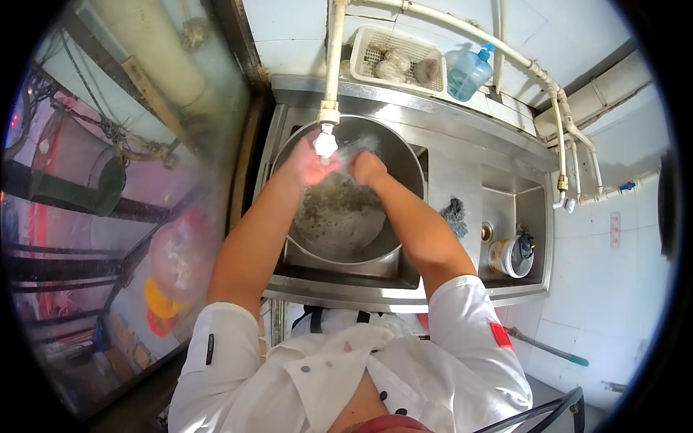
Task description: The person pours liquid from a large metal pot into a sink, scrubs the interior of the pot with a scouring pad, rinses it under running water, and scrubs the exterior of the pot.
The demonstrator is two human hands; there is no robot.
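A large round metal pot stands in the left sink basin with cloudy, greyish water in it. Over its far side, my left hand is beside the white tap handle, which partly covers it; its fingers look spread. My right hand is closed just to the right, also above the water. A blurred, clear whitish streak shows between both hands; I cannot tell whether it is running water or something held. What my right fingers grip, if anything, is hidden.
A grey scrubber lies on the steel counter. In the right basin stands a white tub with a dark item. Behind the sink are a white basket and a blue pump bottle. Pipes run overhead; a window is left.
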